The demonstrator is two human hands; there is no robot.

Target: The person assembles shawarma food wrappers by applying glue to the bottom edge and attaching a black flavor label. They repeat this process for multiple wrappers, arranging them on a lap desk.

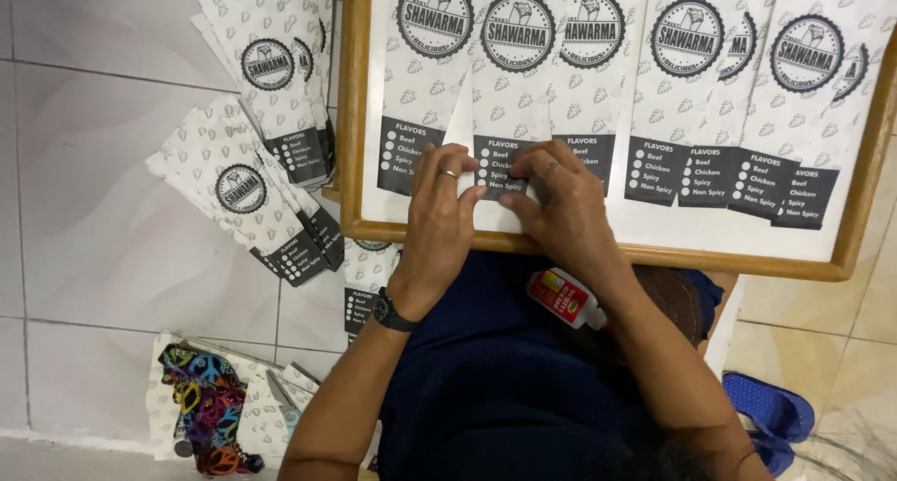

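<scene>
1. The left hand lies flat with its fingers spread narrowly, pressing down on the lower end of a printed paper sleeve that rests on the wooden-rimmed tray. It grips nothing; the fingertips only pin the paper.
2. The right hand sits just beside it, touching at the fingertips, and pinches the same bottom edge, so the sleeve is held under both hands, right at the near rim of the tray.
3. To do this fold well, I judge the thumbs should run outward along the edge from the middle, keeping even pressure so the flap seats square and does not wrinkle.
4. More sleeves lie in an overlapping row to the right of the right hand; keep the worked one from sliding over them.
5. A small glue bottle with a red label lies on the lap, just below the right wrist, within easy reach.
6. Left of the left hand, on the tiled floor, lie finished stacks; farther down, scissors rest by a colourful pouch.
</scene>
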